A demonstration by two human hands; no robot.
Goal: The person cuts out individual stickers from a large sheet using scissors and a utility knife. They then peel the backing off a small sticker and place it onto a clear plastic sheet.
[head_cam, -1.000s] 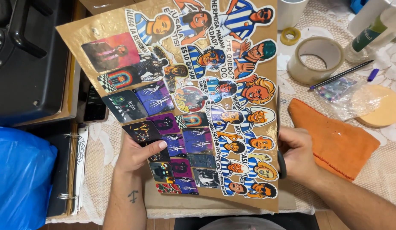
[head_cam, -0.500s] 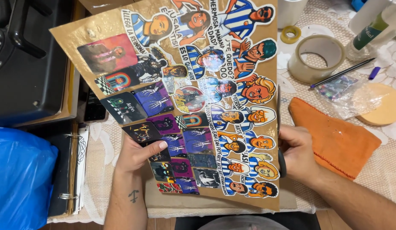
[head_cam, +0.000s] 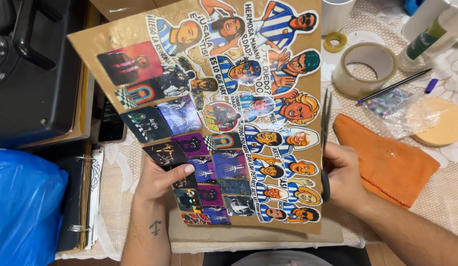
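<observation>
Cardboard sticker sheet [head_cam: 209,123] is held tilted above the table, pinched at its lower left by the left hand [head_cam: 157,180]. Scissors [head_cam: 326,143], gripped by the right hand [head_cam: 342,177], meet its right edge; stickers could be nicked if the sheet sags.

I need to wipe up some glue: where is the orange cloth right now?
In the head view the orange cloth lies on the table right of the sticker sheet, just beyond the right hand, below the tape roll.
</observation>
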